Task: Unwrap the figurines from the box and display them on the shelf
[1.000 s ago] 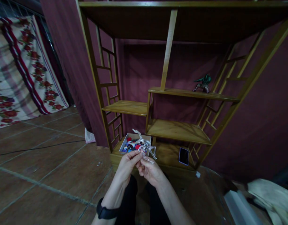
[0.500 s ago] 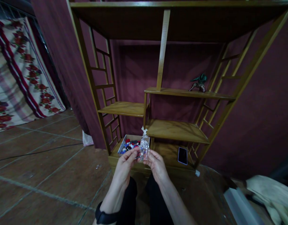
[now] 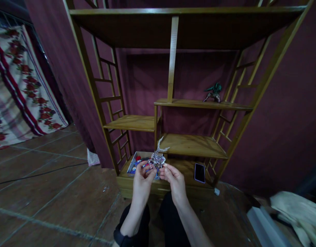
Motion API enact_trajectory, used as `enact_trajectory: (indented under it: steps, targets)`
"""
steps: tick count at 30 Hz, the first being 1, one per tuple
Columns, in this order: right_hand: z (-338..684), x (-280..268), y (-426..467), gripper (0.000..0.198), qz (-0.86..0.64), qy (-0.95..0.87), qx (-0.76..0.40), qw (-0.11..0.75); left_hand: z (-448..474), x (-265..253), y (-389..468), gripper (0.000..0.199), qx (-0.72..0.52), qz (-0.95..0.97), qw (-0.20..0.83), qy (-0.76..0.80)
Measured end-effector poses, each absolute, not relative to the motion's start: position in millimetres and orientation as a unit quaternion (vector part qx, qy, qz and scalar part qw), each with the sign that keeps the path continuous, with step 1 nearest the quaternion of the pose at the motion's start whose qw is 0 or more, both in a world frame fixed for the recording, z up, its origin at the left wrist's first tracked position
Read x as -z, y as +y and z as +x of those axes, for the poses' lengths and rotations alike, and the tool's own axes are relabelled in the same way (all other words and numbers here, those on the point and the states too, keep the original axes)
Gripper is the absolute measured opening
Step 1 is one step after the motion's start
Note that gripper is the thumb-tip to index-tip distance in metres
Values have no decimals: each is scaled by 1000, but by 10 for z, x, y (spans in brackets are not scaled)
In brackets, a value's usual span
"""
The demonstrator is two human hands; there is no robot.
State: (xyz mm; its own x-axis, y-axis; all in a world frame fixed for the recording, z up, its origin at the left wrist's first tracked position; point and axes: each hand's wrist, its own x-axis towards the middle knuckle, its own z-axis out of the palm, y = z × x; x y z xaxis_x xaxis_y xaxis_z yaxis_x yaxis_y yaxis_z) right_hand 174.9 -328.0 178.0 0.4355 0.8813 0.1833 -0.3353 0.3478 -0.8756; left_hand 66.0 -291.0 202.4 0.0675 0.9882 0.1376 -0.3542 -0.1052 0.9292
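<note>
A clear, shiny figurine [image 3: 158, 158] with a branching, antler-like top is held up between both hands, in front of the low shelf. My left hand [image 3: 143, 176] pinches its left side and underside with thumb and fingers. On the other side, the fingertips of my right hand [image 3: 174, 176] close on its lower right edge. Just behind it sits an open box [image 3: 131, 168] of small red, blue and white pieces, partly covered by my left fingers and the figurine.
A wooden shelf unit [image 3: 188, 144] stands ahead against dark red cloth. A phone [image 3: 199, 172] lies on its bottom board, right of the box. On an upper board stands a green and brown figure [image 3: 213, 93]. A pale box [image 3: 264, 226] and light cloth [image 3: 296, 212] are at lower right.
The clear figurine has been turned in my hands, so its branching top now spreads to the upper right. Both hands have shifted their hold on it, and the view has tilted slightly upward.
</note>
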Motion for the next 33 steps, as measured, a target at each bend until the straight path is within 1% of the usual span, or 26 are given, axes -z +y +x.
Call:
enact_trajectory:
  steps: [5, 8, 13, 16, 20, 23, 27, 29, 33]
  targets:
    - [1794, -1841, -3303, 36, -410, -368, -373, 746, 768, -2009, -2868, 32, -623, 485, 509, 342]
    - [1809, -1898, -3324, 36, -418, -378, -355, 746, 818, -2005, -2836, 25, -614, 511, 490, 349]
    - [1842, -1962, -3345, 33, -434, -403, -328, 736, 875, -1999, -2768, 25, -582, 542, 483, 367]
    - [1863, -1998, -3363, 33, -450, -432, -298, 722, 895, -2033, -2736, 29, -562, 530, 518, 367]
    - [1887, -2116, -3451, 29, -491, -491, -216, 687, 911, -2129, -2726, 34, -543, 501, 577, 347]
    - [1927, -2210, -3532, 27, -517, -525, -148, 659, 919, -2209, -2731, 35, -544, 487, 591, 342]
    - [2024, -2232, -3544, 27, -535, -502, -93, 673, 935, -2288, -2739, 36, -543, 479, 603, 336]
    - [2070, -2221, -3519, 27, -535, -495, -85, 679, 950, -2310, -2748, 37, -539, 473, 616, 326]
    - [2095, -2240, -3509, 27, -518, -511, -110, 677, 986, -2332, -2800, 38, -524, 472, 638, 308]
